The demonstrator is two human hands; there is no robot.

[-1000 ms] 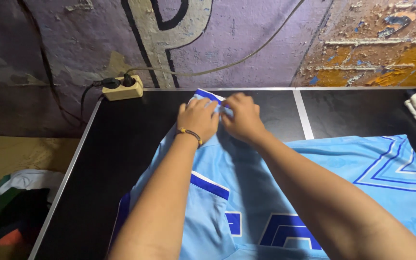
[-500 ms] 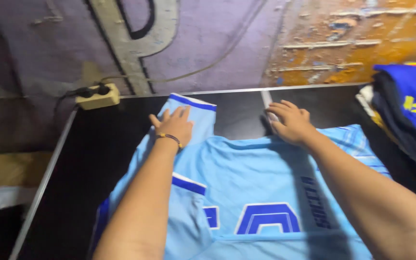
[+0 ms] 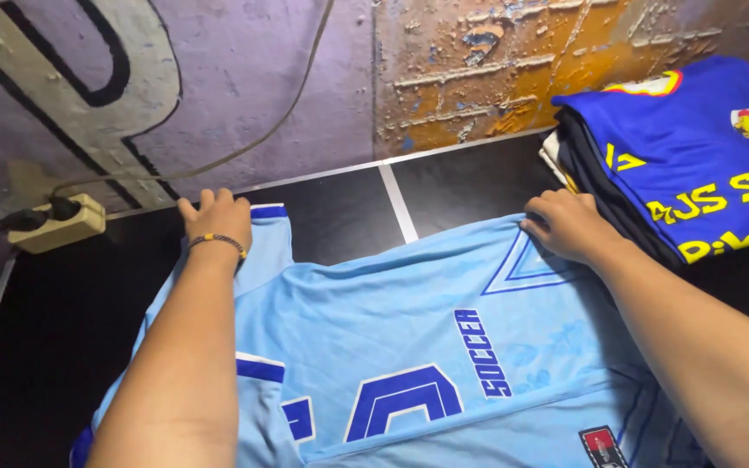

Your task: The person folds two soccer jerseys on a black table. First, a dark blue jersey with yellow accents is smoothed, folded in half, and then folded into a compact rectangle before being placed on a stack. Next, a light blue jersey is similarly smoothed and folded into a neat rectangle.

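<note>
Black table (image 3: 340, 217): hands flatten jersey (image 3: 409, 329)

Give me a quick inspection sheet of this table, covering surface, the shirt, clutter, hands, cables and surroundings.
Surface: black table, pale seam line across it.
Job's things: light blue jersey spread flat, dark blue trim.
Clutter: stack of folded shirts, dark blue one on top, at the right.
Grippers: left hand flat on a sleeve; right hand pressing the jersey's far edge.
Cables: power strip with black plug; thin wire up the wall.
Surroundings: painted, peeling wall.
</note>
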